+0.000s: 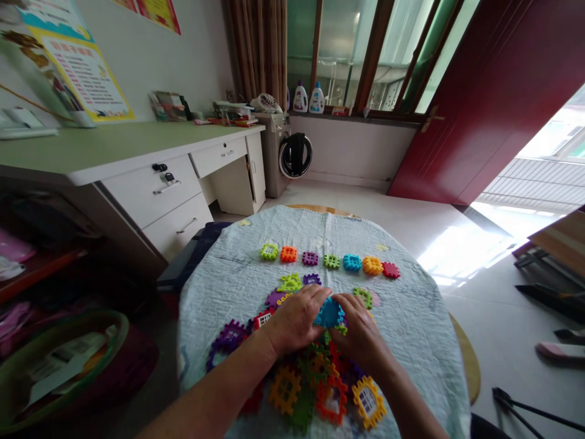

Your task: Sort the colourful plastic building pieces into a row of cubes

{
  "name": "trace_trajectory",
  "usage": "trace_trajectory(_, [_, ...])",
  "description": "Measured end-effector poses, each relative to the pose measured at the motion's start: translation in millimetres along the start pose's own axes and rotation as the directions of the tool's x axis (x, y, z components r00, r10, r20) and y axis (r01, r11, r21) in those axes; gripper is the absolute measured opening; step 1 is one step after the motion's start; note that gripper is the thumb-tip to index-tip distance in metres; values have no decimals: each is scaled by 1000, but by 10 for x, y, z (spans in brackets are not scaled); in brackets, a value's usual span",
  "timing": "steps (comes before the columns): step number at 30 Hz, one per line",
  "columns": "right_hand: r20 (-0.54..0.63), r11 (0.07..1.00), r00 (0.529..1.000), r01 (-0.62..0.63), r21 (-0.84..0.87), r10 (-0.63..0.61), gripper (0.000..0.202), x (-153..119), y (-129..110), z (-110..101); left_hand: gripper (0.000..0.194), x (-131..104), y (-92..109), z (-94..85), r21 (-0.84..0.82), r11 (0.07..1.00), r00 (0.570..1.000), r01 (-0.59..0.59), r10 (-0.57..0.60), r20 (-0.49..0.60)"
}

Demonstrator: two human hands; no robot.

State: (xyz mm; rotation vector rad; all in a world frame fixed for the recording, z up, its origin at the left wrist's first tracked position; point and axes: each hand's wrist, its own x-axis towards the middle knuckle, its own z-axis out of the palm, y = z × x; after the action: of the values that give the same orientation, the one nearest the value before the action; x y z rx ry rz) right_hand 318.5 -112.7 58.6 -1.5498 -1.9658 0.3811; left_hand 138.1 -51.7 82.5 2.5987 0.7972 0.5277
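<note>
Head view: both hands (pixel 325 323) apparently grip blue piece (pixel 329 313)

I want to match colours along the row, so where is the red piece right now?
In the head view, the red piece ends the far row on the right, just beside the yellow-orange one.

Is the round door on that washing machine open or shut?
Open: the round door juts out past the edge of the washing machine, with a black cloth draped over it.
</note>
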Motion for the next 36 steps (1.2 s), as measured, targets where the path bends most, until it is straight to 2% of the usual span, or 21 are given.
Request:
trace_trajectory(3, [-35, 997, 999, -19, -76, 16, 50, 75, 182, -37, 71, -137, -219, -90, 39, 998, 990, 40, -35, -140])
trace_trajectory(5, [-58, 988, 998, -45, -146, 37, 49, 184, 382, -101, 65, -285, -492, -151, 84, 989, 961, 123, -97, -260])
trace_trajectory(7, [-62, 971, 995, -94, -222, 82, 49, 342, 604, -190, 51, -466, -841, -180, 130, 963, 903, 237, -168, -396])
trace_trajectory(9, [-45, 940, 987, -161, -302, 154, 50, 538, 813, -291, 41, -653, -1202, -166, 151, 917, 827, 369, -250, -504])
trace_trajectory(12, [-9, 877, 962, -253, -409, 273, 50, 855, 1061, -425, 36, -876, -1612, -87, 170, 865, 774, 473, -315, -549])
trace_trajectory(14, [20, 850, 948, -276, -448, 318, 49, 1048, 1182, -478, 33, -953, -1744, -29, 175, 845, 764, 505, -343, -547])
trace_trajectory(18, [76, 823, 928, -282, -494, 364, 50, 1304, 1360, -478, 30, -965, -1764, 24, 208, 826, 778, 524, -365, -511])
trace_trajectory(23, [147, 813, 924, -227, -536, 354, 49, 1357, 1488, -398, 25, -939, -1722, 8, 218, 818, 782, 533, -377, -497])
trace_trajectory(26, [184, 800, 910, -214, -560, 372, 52, 1342, 1492, -396, 24, -937, -1715, -1, 216, 815, 780, 537, -382, -496])
trace_trajectory(32, [239, 788, 894, -175, -590, 378, 75, 1407, 1444, -408, 23, -927, -1699, -7, 210, 814, 774, 541, -385, -503])
trace_trajectory(36, [268, 795, 895, -141, -590, 357, 63, 1463, 1470, -349, 23, -929, -1697, -8, 211, 813, 772, 542, -384, -506])
